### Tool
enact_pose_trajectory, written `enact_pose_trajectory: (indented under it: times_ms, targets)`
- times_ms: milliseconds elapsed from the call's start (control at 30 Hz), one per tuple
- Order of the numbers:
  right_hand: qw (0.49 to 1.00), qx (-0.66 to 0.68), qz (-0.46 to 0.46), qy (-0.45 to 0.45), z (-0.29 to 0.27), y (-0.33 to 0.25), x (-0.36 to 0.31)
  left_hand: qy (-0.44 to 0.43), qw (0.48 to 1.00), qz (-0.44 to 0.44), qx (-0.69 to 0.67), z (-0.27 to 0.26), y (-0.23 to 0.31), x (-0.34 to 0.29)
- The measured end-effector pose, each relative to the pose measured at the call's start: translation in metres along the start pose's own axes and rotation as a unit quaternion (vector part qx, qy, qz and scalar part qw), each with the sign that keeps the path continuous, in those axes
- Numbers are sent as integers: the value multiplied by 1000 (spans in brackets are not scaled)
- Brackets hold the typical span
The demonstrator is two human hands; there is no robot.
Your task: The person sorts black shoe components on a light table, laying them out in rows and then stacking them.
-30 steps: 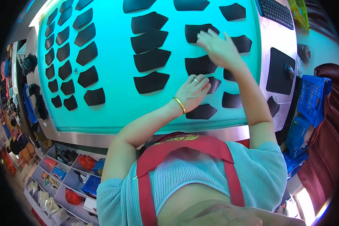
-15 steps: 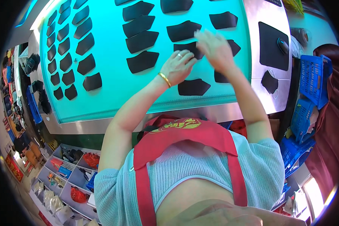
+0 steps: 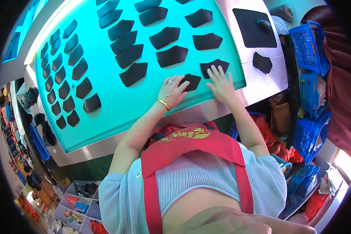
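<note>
Dark, flat cut pieces with angled ends lie in rows on a lit turquoise panel [image 3: 105, 105]. My left hand [image 3: 172, 92], with a ring and a gold bangle, rests at the left end of one dark piece [image 3: 192, 82]. Its fingers touch the edge of that piece, partly covering it, and do not close round it. Fingers spread, my right hand [image 3: 221, 85] lies over the near edge of another dark piece [image 3: 214, 66] to the right. Both pieces sit flat near the front of the panel.
A metal border [image 3: 261, 85] frames the panel. On its right side are a black mat [image 3: 253, 31], a mouse [image 3: 263, 24] and a dark face mask [image 3: 262, 63]. Blue baskets [image 3: 306, 46] stand beyond. A compartmented grey tray [image 3: 72, 199] sits at lower left.
My view has turned, so the panel appears tilted. My right hand has come down from a blurred raised position onto a piece near the front. My left hand has moved nearer the front edge.
</note>
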State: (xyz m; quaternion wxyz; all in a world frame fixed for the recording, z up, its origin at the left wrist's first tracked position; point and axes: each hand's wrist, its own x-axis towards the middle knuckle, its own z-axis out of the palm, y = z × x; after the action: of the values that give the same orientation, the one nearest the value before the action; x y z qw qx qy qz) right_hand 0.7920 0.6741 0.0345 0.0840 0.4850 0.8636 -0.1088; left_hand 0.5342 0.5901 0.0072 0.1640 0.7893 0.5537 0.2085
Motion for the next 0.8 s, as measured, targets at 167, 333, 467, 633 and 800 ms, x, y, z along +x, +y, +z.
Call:
enact_pose_trajectory:
  times_ms: [167, 333, 467, 633, 800]
  targets:
    - [999, 15, -16, 35, -21, -17, 20, 20, 999, -28, 20, -13, -18, -13]
    - [973, 46, -130, 185, -71, 19, 161, 76, 993, -83, 40, -26, -1, -31]
    - [983, -69, -129, 112, -88, 36, 322, 82, 976, -180, 89, -7, 9, -69]
    - [991, -100, -76, -45, -82, -5, 338, 79, 935, -324, 122, -8, 33, -86]
    - [997, -40, -52, 29, -135, -32, 389, 58, 927, -348, 129, -9, 27, -80]
